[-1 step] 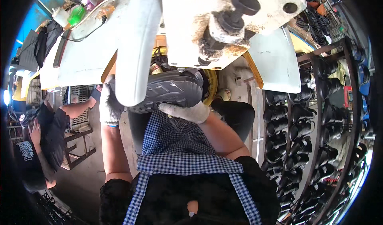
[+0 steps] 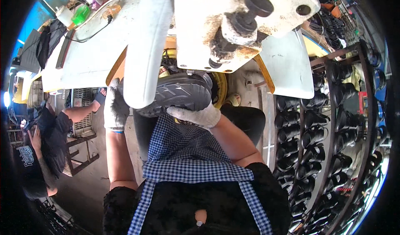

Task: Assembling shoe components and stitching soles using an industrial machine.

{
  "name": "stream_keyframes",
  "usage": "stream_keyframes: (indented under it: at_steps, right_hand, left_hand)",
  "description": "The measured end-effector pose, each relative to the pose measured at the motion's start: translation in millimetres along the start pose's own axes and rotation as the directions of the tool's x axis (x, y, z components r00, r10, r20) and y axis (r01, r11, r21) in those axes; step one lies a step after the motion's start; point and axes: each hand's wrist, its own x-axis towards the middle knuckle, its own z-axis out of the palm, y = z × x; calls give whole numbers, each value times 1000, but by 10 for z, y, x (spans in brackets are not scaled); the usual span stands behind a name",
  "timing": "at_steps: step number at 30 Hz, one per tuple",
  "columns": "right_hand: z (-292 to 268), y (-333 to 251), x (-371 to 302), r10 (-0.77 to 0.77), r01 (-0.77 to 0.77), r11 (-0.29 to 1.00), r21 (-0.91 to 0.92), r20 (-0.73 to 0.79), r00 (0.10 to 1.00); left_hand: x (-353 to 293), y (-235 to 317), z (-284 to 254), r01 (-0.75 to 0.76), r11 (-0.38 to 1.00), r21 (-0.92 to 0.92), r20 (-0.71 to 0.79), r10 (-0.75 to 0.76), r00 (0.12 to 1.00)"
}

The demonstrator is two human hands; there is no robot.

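Note:
A black shoe [image 2: 179,94] lies across the front of a white machine [image 2: 237,27], its treaded sole turned toward me. My right hand [image 2: 198,116], in a whitish knit glove, is closed round the shoe's right end, thumb along the sole's lower edge. My left hand [image 2: 116,108], in a white glove with a grey palm, is closed at the shoe's left end. The machine's pale upright arm [image 2: 143,47] hides the contact there in part. Right above the sole's upper edge sits a small metal part [image 2: 190,72] of the machine.
White table wings [image 2: 93,56] flank the machine; a cable and a green bottle [image 2: 80,15] rest on the left one. Racks of black shoes [image 2: 314,141] stand to the right. At the left sits another person [image 2: 46,147]. A yellow ring-shaped part [image 2: 222,87] shows behind the shoe.
The shoe has tilted slightly, showing more of its sole, and its left end has dropped a little. Both hands keep their hold, and the right one has shifted slightly.

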Motion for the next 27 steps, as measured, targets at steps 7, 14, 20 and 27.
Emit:
stream_keyframes:
  at_steps: [7,14,20,27]
  right_hand:
    - [-478,-497,76,234,-184,912,-365,97,967]
    - [-688,-1025,311,313,92,552,-829,308,898]
    - [-1069,-20,-676,-255,88,901,-425,-353,900]
    - [-1042,-266,-1336,132,-66,990,124,-662,737]
  left_hand:
    - [-248,57,866,20,934,356,241,-113,964]
    - [-404,-259,1701,0,888,460,390,-202,898]
    - [-579,-517,1801,31,984,176,302,-84,950]
    - [-717,-646,1870,207,965,-158,231,-168,958]
